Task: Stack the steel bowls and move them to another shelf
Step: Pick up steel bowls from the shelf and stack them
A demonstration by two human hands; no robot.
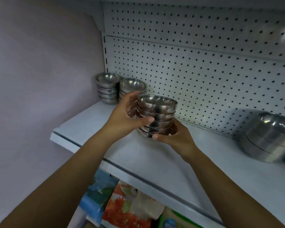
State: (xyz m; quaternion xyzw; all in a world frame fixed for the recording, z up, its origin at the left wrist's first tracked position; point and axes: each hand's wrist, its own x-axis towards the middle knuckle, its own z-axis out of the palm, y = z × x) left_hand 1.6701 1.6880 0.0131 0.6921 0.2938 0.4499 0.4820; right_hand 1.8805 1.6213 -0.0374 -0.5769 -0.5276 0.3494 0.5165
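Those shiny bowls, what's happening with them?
A person is holding a stack of steel bowls with both hands at a white shelf. The left hand wraps the stack's side, and the right hand cups it from below on the other side. Two more stacks stand at the back left corner by the pegboard wall. Bigger steel containers sit farther right. Whether the held stack is touching the shelf is unclear.

wall (31,71): plain lilac, left | back panel (196,66): white pegboard | shelf (171,162): white | light: dim, even
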